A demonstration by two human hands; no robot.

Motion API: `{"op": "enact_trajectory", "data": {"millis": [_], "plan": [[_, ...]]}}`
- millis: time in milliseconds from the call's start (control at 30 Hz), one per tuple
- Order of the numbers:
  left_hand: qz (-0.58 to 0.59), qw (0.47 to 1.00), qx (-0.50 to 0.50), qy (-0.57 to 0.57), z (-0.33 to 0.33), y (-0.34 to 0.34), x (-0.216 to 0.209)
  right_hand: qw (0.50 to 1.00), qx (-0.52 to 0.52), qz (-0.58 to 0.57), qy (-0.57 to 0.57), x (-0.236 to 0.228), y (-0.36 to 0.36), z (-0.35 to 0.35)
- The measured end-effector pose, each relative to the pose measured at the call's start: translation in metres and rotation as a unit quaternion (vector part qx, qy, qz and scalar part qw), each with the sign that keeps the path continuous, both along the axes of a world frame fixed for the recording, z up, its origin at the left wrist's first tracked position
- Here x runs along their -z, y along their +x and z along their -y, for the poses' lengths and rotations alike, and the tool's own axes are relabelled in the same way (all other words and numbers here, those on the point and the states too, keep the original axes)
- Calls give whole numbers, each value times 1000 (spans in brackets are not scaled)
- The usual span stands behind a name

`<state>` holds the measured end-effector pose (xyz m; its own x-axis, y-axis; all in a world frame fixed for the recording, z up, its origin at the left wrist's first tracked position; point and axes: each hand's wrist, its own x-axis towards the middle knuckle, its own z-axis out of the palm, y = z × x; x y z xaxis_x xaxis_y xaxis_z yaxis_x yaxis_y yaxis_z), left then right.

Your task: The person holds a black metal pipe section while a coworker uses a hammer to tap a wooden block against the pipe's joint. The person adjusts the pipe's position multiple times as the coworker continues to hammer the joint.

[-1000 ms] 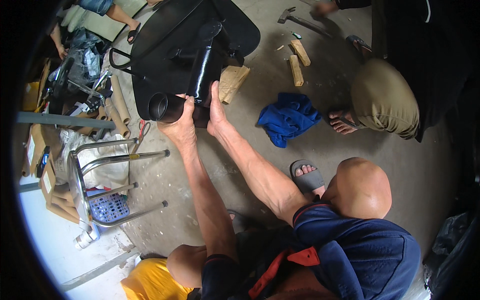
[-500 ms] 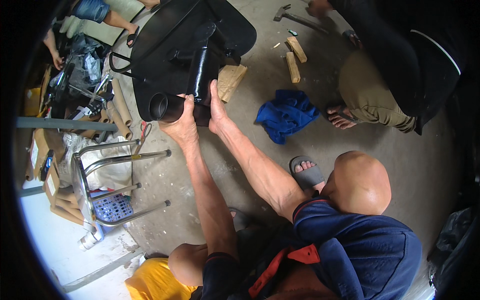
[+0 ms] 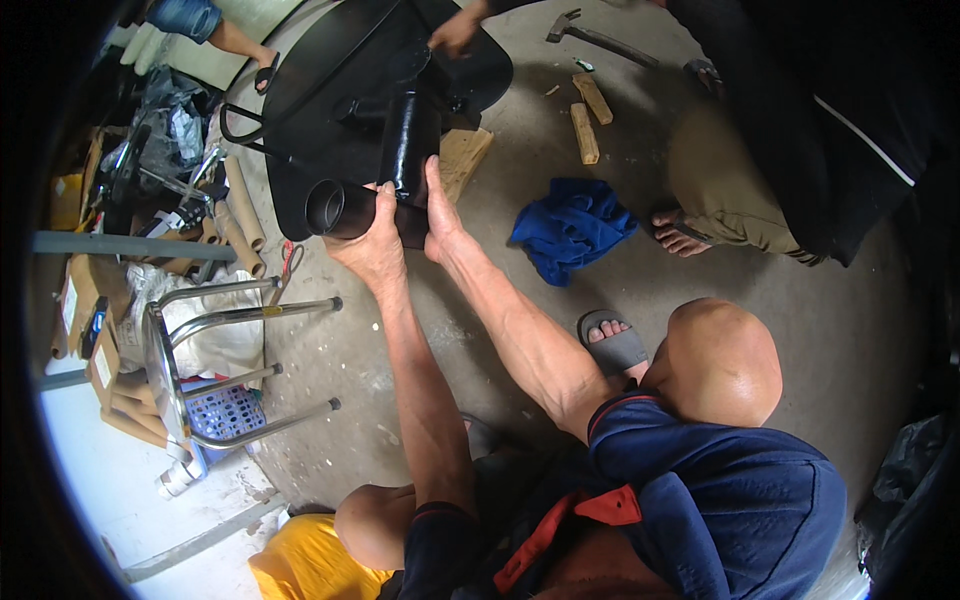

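A short black pipe (image 3: pixel 340 212) with an open round end lies crosswise between my hands. My left hand (image 3: pixel 372 252) is wrapped round it just behind that open end. Against its other end my right hand (image 3: pixel 440 218) presses, thumb pointing away from me; its fingers are partly hidden. From this pipe a glossy black tube (image 3: pixel 408 135) runs away from me, over a large rounded black panel (image 3: pixel 300 100). Another person's hand (image 3: pixel 457 35) reaches in from the right to the tube's far end.
A claw hammer (image 3: pixel 605 42), small wood blocks (image 3: pixel 584 133) and a blue cloth (image 3: pixel 573 230) lie on the floor at right. A larger wood block (image 3: pixel 465 160) sits beside the tube. To the left are a metal-legged stool (image 3: pixel 240 318), scissors (image 3: pixel 290 262) and cardboard tubes (image 3: pixel 240 205).
The other person's hand has left the hammer, now on the floor, and moved left to the tube's far end. My hands and the pipe have shifted slightly right.
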<state>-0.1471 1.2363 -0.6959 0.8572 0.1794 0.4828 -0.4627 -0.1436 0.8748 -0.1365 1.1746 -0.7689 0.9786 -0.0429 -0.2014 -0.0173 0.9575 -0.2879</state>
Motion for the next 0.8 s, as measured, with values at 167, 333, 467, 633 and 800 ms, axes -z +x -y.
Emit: {"op": "enact_trajectory", "data": {"millis": [167,333,467,633,800], "plan": [[-6,1000,6,-2,1,-1,-1,995,29,-90,-7,4,4,-1],[11,1000,3,-10,3,0,-1,999,0,-43,32,15,12,-3],[4,1000,-4,-6,3,-1,-1,999,9,-44,10,9,5,-1],[3,1000,-13,-4,4,-3,-2,998,9,-61,-10,-2,-1,1],[7,1000,-13,-13,2,-3,2,1000,-7,-24,9,7,5,-1]]}}
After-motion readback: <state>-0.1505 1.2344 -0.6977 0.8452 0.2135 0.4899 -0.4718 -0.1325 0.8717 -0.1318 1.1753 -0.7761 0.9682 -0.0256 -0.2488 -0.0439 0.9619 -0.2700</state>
